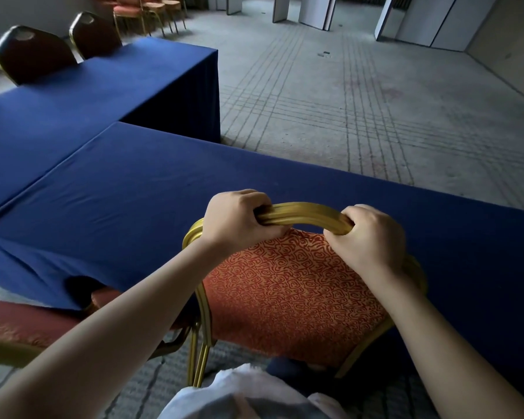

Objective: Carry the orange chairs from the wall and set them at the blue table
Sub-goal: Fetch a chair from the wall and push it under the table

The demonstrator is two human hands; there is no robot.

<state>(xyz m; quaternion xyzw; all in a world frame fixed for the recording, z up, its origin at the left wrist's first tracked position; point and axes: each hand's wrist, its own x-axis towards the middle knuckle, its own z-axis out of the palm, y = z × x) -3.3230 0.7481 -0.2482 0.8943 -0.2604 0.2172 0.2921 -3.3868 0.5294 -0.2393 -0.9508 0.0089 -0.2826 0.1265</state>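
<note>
An orange patterned chair [291,291] with a gold metal frame stands directly in front of me, its back against the near edge of the blue-clothed table [152,189]. My left hand [235,220] grips the left part of the gold top rail. My right hand [371,237] grips the right part of the same rail. Another orange chair [25,325] sits at the table to my left, its seat partly under the cloth.
A second blue table [97,86] joins at the left, with two dark chair backs [34,54] behind it. More orange chairs [146,9] line the far wall. Grey carpet stretches beyond the table, with white partition panels [315,10] at the back.
</note>
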